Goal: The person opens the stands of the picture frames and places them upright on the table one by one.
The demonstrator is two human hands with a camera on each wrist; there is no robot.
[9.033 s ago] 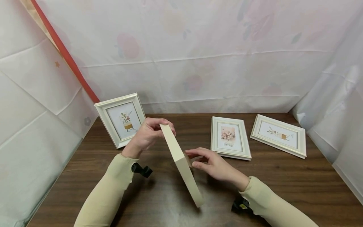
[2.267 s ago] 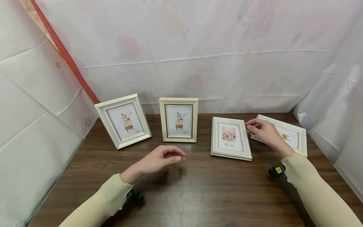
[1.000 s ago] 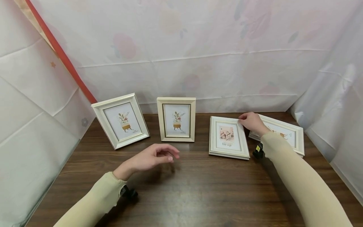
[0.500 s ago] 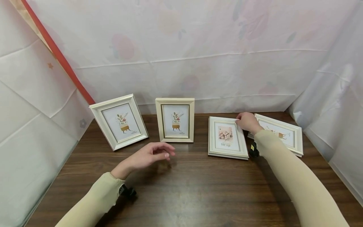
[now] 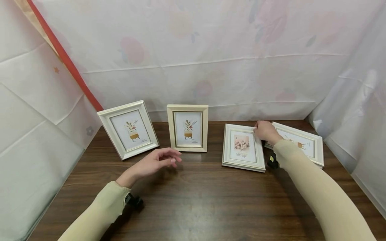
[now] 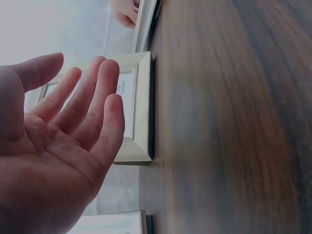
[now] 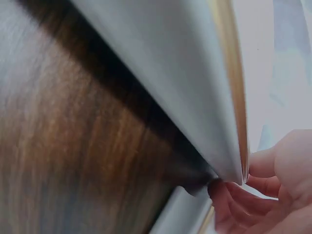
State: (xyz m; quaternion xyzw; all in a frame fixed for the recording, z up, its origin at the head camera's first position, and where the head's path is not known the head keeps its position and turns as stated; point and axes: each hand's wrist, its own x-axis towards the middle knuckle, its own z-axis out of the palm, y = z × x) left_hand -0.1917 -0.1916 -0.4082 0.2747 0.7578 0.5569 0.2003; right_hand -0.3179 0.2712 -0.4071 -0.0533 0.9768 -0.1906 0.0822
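Note:
My right hand point(image 5: 266, 131) pinches the far right corner of a white picture frame point(image 5: 227, 147) with a pink flower photo. In the right wrist view, thumb and fingers point(image 7: 263, 163) close on that corner of the frame point(image 7: 161, 68). My left hand point(image 5: 153, 163) hovers over the table, fingers loosely spread and holding nothing. Just beyond it stands a cream picture frame point(image 5: 204, 130), upright, with a potted-plant print. In the left wrist view the open palm point(image 6: 63, 151) partly covers the cream frame point(image 6: 141, 117).
Another white frame point(image 5: 150, 129) stands tilted at the back left. One more white frame point(image 5: 319, 147) lies flat at the right, partly behind my right wrist. Brown wood tabletop point(image 5: 196, 204) spreads in front. A patterned white curtain point(image 5: 229, 80) hangs behind.
The cream frame, earlier in my left hand, now stands at the back. My right hand has moved onto the flower-photo frame's corner, whose near edge has shifted slightly. My left hand drifted left.

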